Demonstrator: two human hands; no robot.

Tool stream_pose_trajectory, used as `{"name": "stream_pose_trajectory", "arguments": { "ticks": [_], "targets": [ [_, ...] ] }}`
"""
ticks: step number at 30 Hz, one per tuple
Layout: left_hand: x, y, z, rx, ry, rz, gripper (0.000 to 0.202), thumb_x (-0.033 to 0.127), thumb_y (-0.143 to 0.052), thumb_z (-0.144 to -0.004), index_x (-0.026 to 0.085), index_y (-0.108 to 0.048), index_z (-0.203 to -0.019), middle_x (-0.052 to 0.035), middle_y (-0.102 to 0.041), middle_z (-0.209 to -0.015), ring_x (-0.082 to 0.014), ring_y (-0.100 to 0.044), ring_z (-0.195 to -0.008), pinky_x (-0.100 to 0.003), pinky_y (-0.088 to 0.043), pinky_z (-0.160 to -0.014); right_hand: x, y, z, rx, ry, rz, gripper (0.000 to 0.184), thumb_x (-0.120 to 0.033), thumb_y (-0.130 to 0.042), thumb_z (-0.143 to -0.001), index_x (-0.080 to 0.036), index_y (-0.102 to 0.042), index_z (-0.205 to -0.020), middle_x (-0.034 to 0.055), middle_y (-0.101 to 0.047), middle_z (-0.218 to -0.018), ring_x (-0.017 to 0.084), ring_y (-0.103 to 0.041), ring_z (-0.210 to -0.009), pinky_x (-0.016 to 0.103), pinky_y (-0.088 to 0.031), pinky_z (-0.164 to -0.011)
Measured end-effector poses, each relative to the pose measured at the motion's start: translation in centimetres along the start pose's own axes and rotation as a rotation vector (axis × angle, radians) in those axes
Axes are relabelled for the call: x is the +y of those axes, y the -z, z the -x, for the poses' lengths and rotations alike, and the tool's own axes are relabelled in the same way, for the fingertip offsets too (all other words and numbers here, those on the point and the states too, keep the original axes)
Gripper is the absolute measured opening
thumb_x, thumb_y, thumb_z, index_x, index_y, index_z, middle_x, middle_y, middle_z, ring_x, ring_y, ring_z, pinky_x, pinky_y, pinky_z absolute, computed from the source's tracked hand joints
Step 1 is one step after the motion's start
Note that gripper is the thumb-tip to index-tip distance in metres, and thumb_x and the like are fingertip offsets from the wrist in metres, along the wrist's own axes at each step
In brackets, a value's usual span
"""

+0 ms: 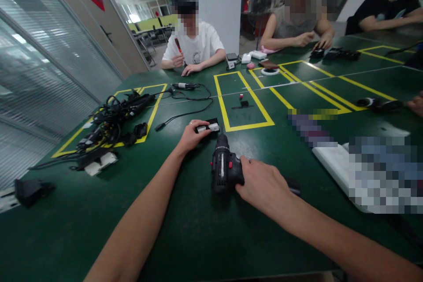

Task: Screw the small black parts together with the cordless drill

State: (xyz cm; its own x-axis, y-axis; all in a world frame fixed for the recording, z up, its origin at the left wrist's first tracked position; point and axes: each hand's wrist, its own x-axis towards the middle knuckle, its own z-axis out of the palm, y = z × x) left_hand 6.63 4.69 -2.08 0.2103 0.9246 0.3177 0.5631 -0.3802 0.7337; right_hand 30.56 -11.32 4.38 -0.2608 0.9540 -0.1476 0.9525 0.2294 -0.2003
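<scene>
My right hand (262, 180) is wrapped round the grip of a black cordless drill (222, 169) with red buttons. The drill lies on its side, its chuck and thin bit pointing away from me. Just left of the bit, my left hand (193, 135) grips a small black and white block-shaped part (209, 127) between thumb and fingers on the green table (185, 229). What this part is I cannot make out. Bit and part are close together; whether they touch is unclear.
Tangled black cables and adapters (115, 116) lie at left, beside an opened casing (99, 162). Small dark pieces (244, 103) sit inside a yellow tape outline (224, 116). Across the table, a person holds a red screwdriver (178, 45). A white object (333, 172), partly pixelated, is at right.
</scene>
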Motion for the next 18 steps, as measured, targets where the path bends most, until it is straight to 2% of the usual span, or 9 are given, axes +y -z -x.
{"name": "stream_pose_trajectory", "arguments": {
  "ticks": [3, 5, 8, 11, 14, 18],
  "targets": [
    [-0.1, 0.1, -0.1, -0.013, 0.035, 0.032, 0.034, 0.040, -0.074, -0.075, 0.019, -0.073, -0.102, -0.0089, -0.066, -0.111, -0.0254, -0.060, -0.107, -0.042, -0.043, -0.101, 1.5, 1.5, -1.1, 0.019, -0.066, -0.125, 0.033, -0.037, -0.065, -0.079, -0.014, -0.064, -0.102, 0.0121, -0.071, -0.083, 0.031, -0.069, -0.074, 0.038, -0.049, -0.063],
    [-0.1, 0.2, -0.2, -0.029, 0.047, 0.059, 0.034, 0.040, -0.074, -0.075, 0.020, -0.074, -0.102, -0.0093, -0.066, -0.112, -0.0255, -0.060, -0.107, -0.043, -0.044, -0.101, 2.7, 2.5, -1.6, 0.049, -0.104, -0.304, 0.032, -0.043, -0.066, -0.077, -0.015, -0.067, -0.094, 0.0106, -0.070, -0.080, 0.030, -0.067, -0.073, 0.036, -0.046, -0.060],
    [0.0, 0.3, -0.1, -0.035, 0.044, 0.070, 0.035, 0.040, -0.074, -0.075, 0.020, -0.074, -0.103, -0.0095, -0.065, -0.112, -0.0254, -0.060, -0.108, -0.043, -0.044, -0.101, 4.3, 3.7, -1.9, 0.062, -0.047, -0.726, 0.030, -0.046, -0.061, -0.083, -0.016, -0.066, -0.084, 0.0051, -0.067, -0.072, 0.022, -0.063, -0.066, 0.031, -0.043, -0.058],
    [0.0, 0.3, -0.1, -0.029, 0.047, 0.065, 0.035, 0.040, -0.075, -0.073, 0.020, -0.074, -0.102, -0.0091, -0.065, -0.113, -0.0251, -0.060, -0.109, -0.042, -0.043, -0.101, 5.0, 4.5, -1.3, 0.054, 0.061, -1.015, 0.032, -0.048, -0.065, -0.082, -0.016, -0.061, -0.075, 0.0007, -0.061, -0.061, 0.017, -0.057, -0.056, 0.030, -0.043, -0.056],
    [-0.4, 0.3, -0.2, -0.032, 0.035, 0.076, 0.035, 0.040, -0.075, -0.073, 0.020, -0.074, -0.102, -0.0087, -0.066, -0.114, -0.0245, -0.060, -0.109, -0.041, -0.043, -0.102, 4.7, 5.1, -0.2, -0.040, 0.099, -1.090, 0.028, -0.041, -0.063, -0.084, -0.018, -0.058, -0.068, -0.0002, -0.059, -0.057, 0.015, -0.056, -0.053, 0.028, -0.044, -0.054],
    [-0.6, 0.2, -0.3, -0.025, 0.011, 0.108, 0.031, 0.037, -0.075, -0.072, 0.019, -0.074, -0.098, -0.0094, -0.067, -0.109, -0.0244, -0.060, -0.108, -0.041, -0.043, -0.102, 4.0, 5.7, 0.9, -0.144, 0.088, -1.045, 0.019, -0.035, -0.062, -0.083, -0.019, -0.060, -0.074, -0.0007, -0.060, -0.057, 0.015, -0.056, -0.052, 0.027, -0.042, -0.051]
  ]
}}
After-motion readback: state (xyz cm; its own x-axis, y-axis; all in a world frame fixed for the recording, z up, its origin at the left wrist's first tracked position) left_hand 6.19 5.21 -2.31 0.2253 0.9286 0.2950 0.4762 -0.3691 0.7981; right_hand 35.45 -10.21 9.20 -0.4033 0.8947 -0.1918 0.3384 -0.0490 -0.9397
